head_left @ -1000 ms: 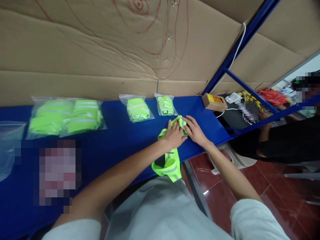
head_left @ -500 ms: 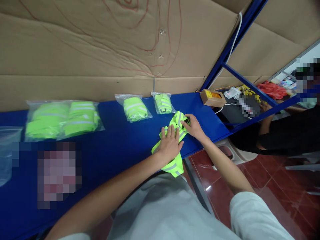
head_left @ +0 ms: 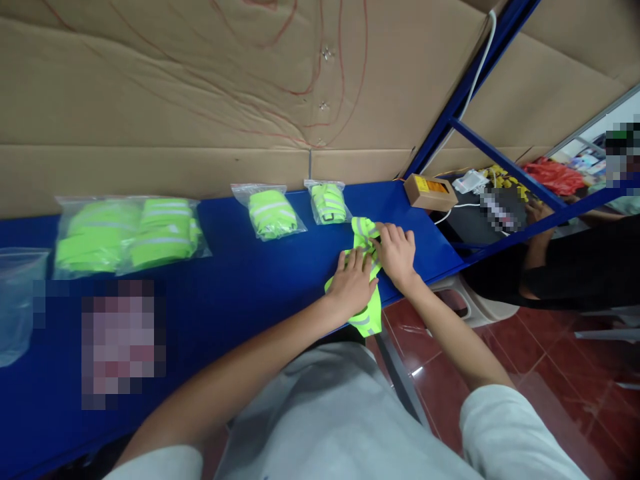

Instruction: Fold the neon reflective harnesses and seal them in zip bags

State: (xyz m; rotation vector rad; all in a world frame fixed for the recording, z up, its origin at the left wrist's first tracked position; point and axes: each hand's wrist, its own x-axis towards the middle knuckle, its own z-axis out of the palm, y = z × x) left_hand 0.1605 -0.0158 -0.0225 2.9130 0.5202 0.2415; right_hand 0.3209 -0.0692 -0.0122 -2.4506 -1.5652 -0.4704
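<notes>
Left hand (head_left: 353, 283) laid flat, unclenched, on a neon-green reflective strap (head_left: 371, 313); right hand (head_left: 399, 255) curled, grasping the strap's far part, contact partly hidden. Strap lies at the blue worktop's (head_left: 280, 280) near edge, one end overhanging. Bagged bundle (head_left: 329, 203) just beyond; cardboard box (head_left: 431, 193) farther right.

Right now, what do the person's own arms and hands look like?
The left hand and the right hand are bare, without gloves. The forearms are bare too, with no watch showing. The short sleeves are pale grey and look plain.
</notes>
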